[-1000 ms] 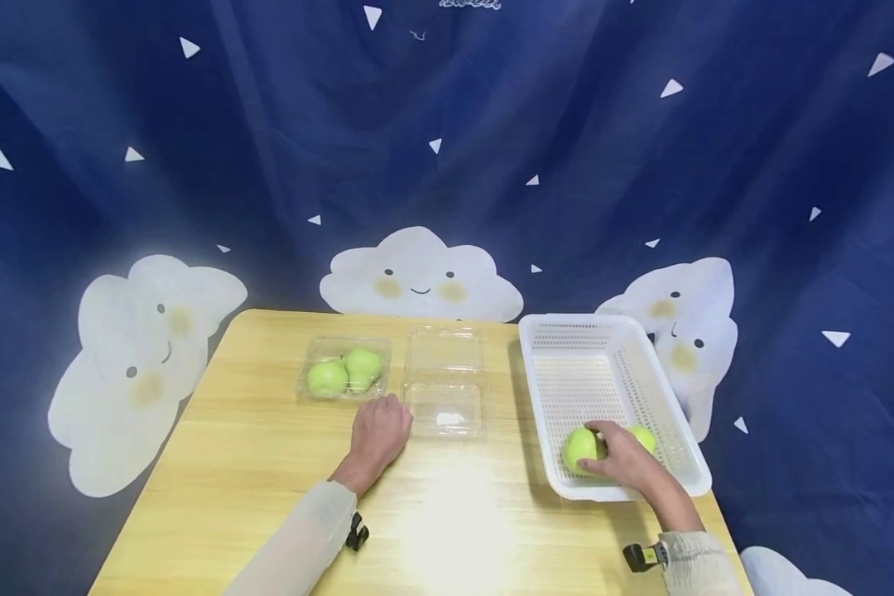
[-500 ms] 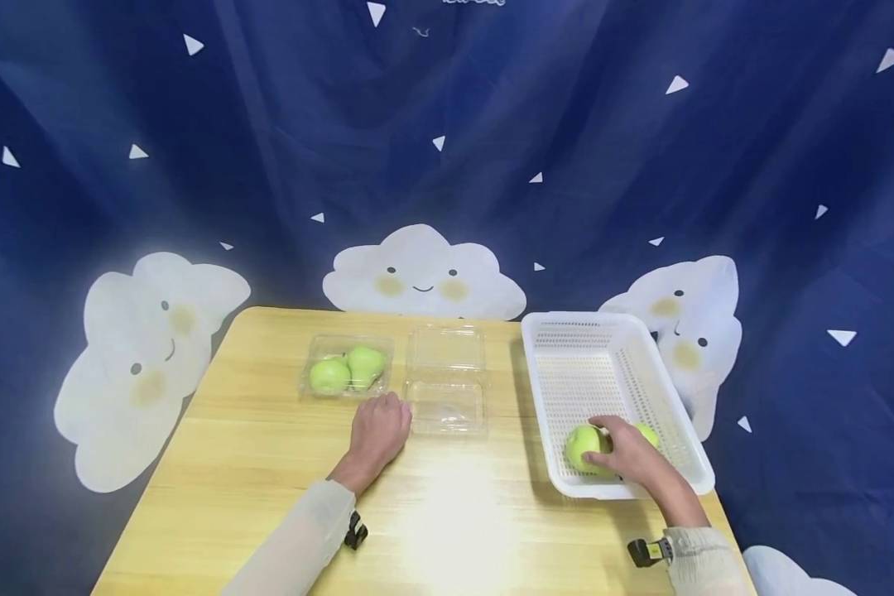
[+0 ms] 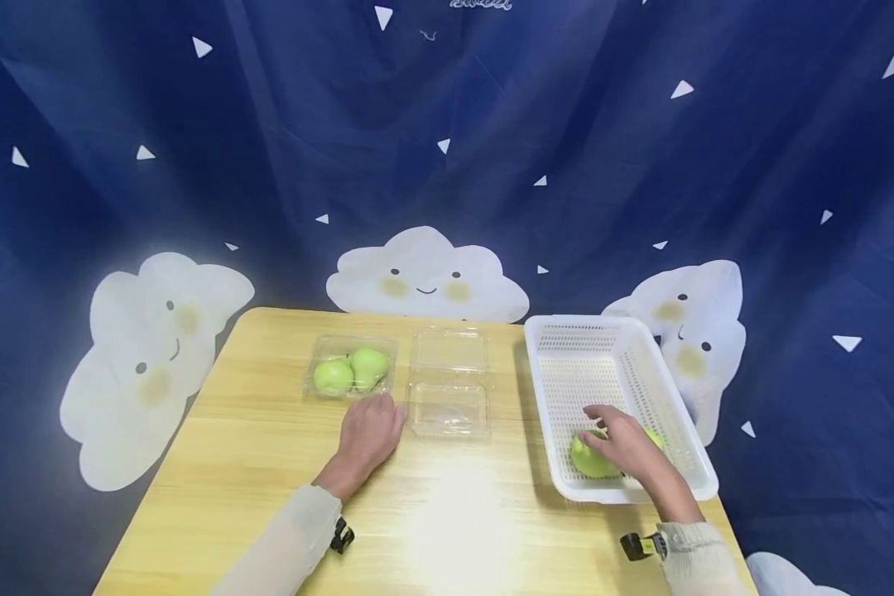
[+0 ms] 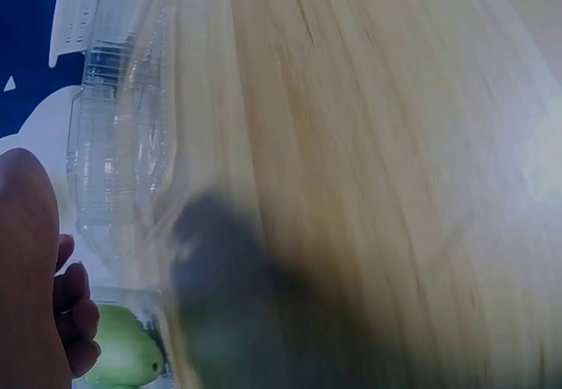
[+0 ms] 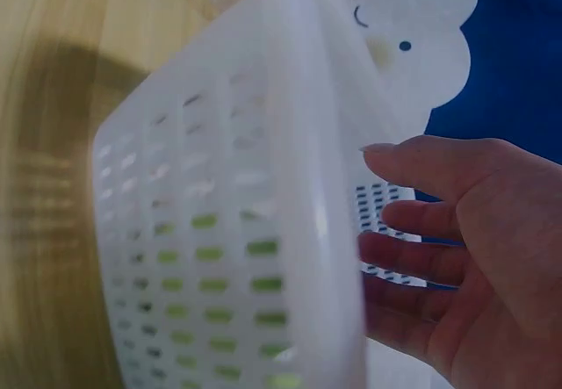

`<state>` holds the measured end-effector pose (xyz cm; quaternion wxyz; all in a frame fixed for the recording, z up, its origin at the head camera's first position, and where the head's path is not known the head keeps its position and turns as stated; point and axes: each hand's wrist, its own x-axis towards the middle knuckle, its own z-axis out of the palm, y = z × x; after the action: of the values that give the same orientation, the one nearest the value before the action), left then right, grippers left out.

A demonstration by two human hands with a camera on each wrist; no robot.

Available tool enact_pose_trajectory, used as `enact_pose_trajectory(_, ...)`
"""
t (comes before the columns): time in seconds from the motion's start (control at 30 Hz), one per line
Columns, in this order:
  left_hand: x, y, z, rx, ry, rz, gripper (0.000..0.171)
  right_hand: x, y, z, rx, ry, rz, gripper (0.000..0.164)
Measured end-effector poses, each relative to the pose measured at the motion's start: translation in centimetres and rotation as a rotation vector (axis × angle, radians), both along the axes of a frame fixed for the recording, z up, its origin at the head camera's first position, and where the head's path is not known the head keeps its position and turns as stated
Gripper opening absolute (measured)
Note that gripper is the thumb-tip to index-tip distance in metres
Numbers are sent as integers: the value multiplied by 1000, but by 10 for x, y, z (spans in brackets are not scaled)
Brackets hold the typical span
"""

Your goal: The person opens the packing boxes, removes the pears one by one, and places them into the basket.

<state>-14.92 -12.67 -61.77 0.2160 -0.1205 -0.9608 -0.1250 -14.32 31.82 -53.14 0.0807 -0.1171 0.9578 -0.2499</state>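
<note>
In the head view my right hand (image 3: 626, 451) hovers inside a white plastic basket (image 3: 617, 497), thumb and fingers spread just above a round green fruit (image 3: 592, 460), like an apple or pear. A second green fruit (image 3: 654, 438) lies partly behind that hand. The right wrist view shows the same fingers extended apart, holding nothing, with green behind the basket's slots. My left hand (image 3: 371, 429) rests on the table, fingers loosely curled and empty. Just beyond it is a clear plastic box (image 3: 316, 391) with two green fruits (image 3: 333, 377) inside.
An open clear clamshell box (image 3: 447, 411) lies between the filled box and the basket, its lid (image 3: 449, 349) folded back. The wooden table (image 3: 231, 463) ends at a blue curtain (image 3: 447, 199) printed with clouds. Black cameras are strapped at both wrists.
My right fingers have come off the green fruit and lifted, spreading above it. My left hand has drawn slightly left, away from the open clamshell box.
</note>
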Motion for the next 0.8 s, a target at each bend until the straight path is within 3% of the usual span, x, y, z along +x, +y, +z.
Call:
enact_pose_trajectory(0.27,5,-12,8,-68,-33,-16,36,-8,-24,11,-19,117,31,46)
enact_pose_trajectory(0.5,4,-23,12,-70,29,-54,34,-17,-51,20,-31,264,79,40)
enact_pose_trajectory(0.63,5,-32,14,-63,54,-53,33,-23,-73,28,-79,286,108,37)
enact_pose_trajectory(0.8,7,-44,16,-69,21,-38,30,-31,-105,35,-83,295,159,37)
